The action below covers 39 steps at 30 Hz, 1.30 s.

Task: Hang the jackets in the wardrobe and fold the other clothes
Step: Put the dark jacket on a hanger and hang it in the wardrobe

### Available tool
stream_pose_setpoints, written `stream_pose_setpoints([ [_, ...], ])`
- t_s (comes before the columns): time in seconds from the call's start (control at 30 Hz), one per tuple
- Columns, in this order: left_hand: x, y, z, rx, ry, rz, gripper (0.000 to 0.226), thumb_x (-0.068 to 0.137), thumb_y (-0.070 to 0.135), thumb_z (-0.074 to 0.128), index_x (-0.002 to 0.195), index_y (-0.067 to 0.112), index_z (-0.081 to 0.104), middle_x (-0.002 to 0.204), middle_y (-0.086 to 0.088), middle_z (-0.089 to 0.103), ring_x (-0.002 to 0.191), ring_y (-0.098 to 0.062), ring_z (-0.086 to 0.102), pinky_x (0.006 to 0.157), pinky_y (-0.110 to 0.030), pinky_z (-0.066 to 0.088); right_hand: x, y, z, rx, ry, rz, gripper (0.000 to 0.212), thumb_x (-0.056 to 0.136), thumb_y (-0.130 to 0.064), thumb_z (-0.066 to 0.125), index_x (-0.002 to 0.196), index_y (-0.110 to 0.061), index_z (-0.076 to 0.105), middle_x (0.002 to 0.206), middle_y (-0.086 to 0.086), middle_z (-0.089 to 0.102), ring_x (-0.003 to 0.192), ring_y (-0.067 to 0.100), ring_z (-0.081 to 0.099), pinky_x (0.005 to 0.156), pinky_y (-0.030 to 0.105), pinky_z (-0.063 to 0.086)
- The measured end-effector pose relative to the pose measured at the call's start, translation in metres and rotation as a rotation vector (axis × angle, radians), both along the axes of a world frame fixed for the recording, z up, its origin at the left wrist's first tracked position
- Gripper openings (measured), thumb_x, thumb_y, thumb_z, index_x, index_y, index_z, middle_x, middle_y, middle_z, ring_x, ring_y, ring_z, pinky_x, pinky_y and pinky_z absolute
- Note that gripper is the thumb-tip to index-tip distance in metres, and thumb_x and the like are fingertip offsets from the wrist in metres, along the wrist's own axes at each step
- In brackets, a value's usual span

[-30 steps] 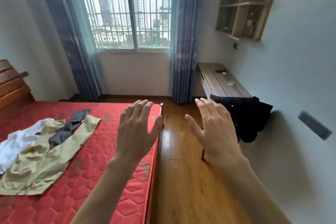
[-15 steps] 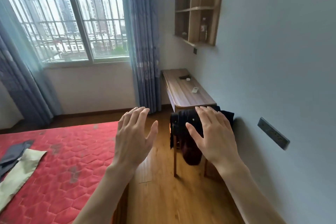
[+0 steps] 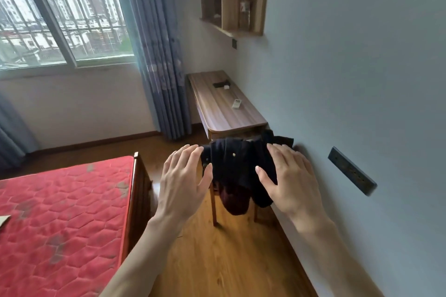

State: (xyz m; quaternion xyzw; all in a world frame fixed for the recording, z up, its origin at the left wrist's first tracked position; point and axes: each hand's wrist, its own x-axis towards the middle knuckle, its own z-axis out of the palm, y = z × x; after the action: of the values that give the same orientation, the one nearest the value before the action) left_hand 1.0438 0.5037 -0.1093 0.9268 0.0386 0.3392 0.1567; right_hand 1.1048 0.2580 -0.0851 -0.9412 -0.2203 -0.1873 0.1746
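Chair (image 3: 213,210) mostly hidden under dark jacket (image 3: 237,171), hands raised, fingers straight

— What do you have on your arms?

— Nothing. Both forearms are bare right up to the bottom edge of the view, no sleeve or cuff on either.

— Rings, a watch, gloves?

— None that show. My left hand (image 3: 184,183) and my right hand (image 3: 290,182) are bare, seen from the back. The nails are short and unpainted; the right thumbnail shows most plainly.

— Anything else of you visible?

— Only the two arms and hands.
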Motion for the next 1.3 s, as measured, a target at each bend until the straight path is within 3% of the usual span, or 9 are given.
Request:
stream_pose_setpoints([
  [0.53, 0.192, 0.065, -0.11, 0.033, 0.164, -0.19, 0.044, 0.103, 0.036, 0.056, 0.14, 0.015, 0.06, 0.148, -0.004, 0.059, 0.143, -0.023, 0.048, 0.118, -0.047, 0.042, 0.165, 0.055, -0.08, -0.065, 0.164, -0.093, 0.061, 0.103, -0.046, 0.059, 0.154, -0.014, 0.048, 0.152, 0.006, 0.056, 0.143, 0.024, 0.05, 0.12, 0.043, 0.041],
  [0.9, 0.239, 0.063, -0.187, 0.056, 0.338, -0.337, 0.04, 0.102, 0.031, 0.061, 0.138, 0.015, 0.062, 0.141, -0.003, 0.063, 0.136, -0.022, 0.055, 0.117, -0.041, 0.044, 0.201, 0.066, -0.161, -0.057, 0.417, -0.151, 0.061, 0.106, -0.047, 0.051, 0.16, -0.021, 0.038, 0.16, -0.003, 0.046, 0.149, 0.014, 0.041, 0.122, 0.03, 0.029],
  [1.03, 0.252, 0.061, -0.212, 0.071, 0.405, -0.379, 0.039, 0.101, 0.028, 0.06, 0.138, 0.015, 0.063, 0.138, -0.001, 0.064, 0.133, -0.021, 0.056, 0.117, -0.037, 0.04, 0.215, 0.067, -0.204, -0.068, 0.53, -0.169, 0.062, 0.106, -0.049, 0.049, 0.161, -0.022, 0.035, 0.162, -0.003, 0.044, 0.149, 0.016, 0.04, 0.122, 0.033, 0.032],
  [1.17, 0.267, 0.046, -0.238, 0.089, 0.504, -0.443, 0.038, 0.102, 0.026, 0.058, 0.138, 0.015, 0.063, 0.138, -0.002, 0.065, 0.134, -0.021, 0.057, 0.117, -0.037, 0.042, 0.229, 0.078, -0.254, -0.136, 0.629, -0.179, 0.073, 0.102, -0.058, 0.053, 0.162, -0.025, 0.029, 0.165, -0.002, 0.039, 0.151, 0.019, 0.039, 0.123, 0.038, 0.032],
  [1.3, 0.272, 0.031, -0.262, 0.088, 0.647, -0.451, 0.039, 0.106, 0.028, 0.054, 0.143, 0.018, 0.059, 0.144, -0.002, 0.062, 0.139, -0.022, 0.054, 0.121, -0.038, 0.039, 0.235, 0.086, -0.3, -0.296, 0.702, -0.174, 0.099, 0.09, -0.065, 0.067, 0.165, -0.024, 0.016, 0.167, 0.003, 0.035, 0.152, 0.026, 0.038, 0.122, 0.043, 0.033],
])
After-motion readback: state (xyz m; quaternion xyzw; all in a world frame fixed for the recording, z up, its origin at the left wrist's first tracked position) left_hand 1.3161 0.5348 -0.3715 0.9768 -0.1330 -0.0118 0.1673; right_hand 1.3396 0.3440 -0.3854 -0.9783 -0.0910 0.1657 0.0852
